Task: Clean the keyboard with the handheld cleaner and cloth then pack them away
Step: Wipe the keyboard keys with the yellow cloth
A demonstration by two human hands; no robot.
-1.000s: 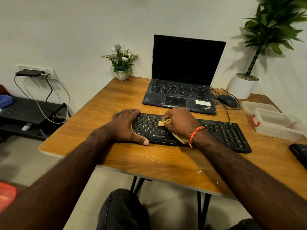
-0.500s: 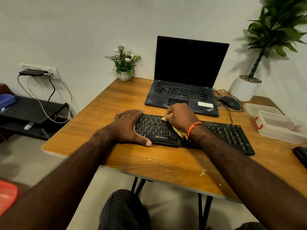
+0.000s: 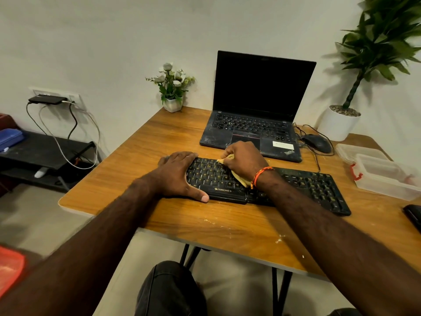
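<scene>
Our left hand (image 3: 176, 173) lies flat, steadying the keyboard (image 3: 296, 183); our right hand (image 3: 242, 160) grips the cloth (image 3: 239, 177); we should wipe row by row with light pressure.

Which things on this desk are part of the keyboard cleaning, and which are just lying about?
In use:
keyboard
cloth
right hand
left hand
plastic container, likely for packing

Lying about:
laptop
mouse
flower pot
potted plant

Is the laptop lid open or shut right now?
Open: the laptop lid stands upright, dark screen and keys exposed behind the keyboard.
</scene>
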